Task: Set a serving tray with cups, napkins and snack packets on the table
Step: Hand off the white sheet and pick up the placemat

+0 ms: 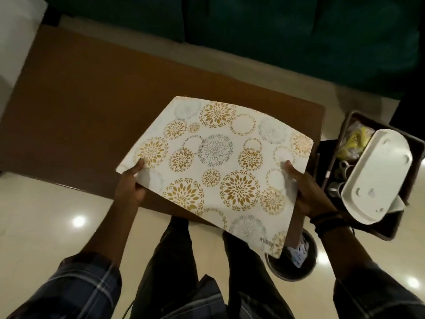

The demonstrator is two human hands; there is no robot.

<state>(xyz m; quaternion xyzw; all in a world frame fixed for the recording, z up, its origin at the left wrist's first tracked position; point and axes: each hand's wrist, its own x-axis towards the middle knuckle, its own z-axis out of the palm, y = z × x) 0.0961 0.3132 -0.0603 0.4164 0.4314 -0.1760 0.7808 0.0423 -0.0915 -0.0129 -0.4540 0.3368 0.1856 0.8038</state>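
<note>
Two hands hold a patterned place mat [216, 166] over the near right end of the brown tabletop [92, 107], in the one head view there is. The left hand [131, 183] pinches the mat's left edge, thumb on top and fingers underneath; the right hand [303, 189] grips the mat's right edge the same way. The mat bows slightly between them and its near corner hangs out past the tabletop's edge, above the person's legs.

Right of the mat, off the end of the tabletop, sits a dark bin [411, 155] with the task's things in it: a white serving tray [377, 173] lying upside down on top, cups [342, 168] partly hidden beneath it, and yellow snack packets [355, 140] at the bin's far end. Napkins cannot be made out. Below the mat's near right corner stands a small dark wastebasket [292, 265] on the floor.

The step in hand looks like laying the mat as a base, so the setting proper has not begun. Next the mat needs lowering flat and square onto the tabletop, then both hands freed to lift the tray from the bin and turn it upright.
</note>
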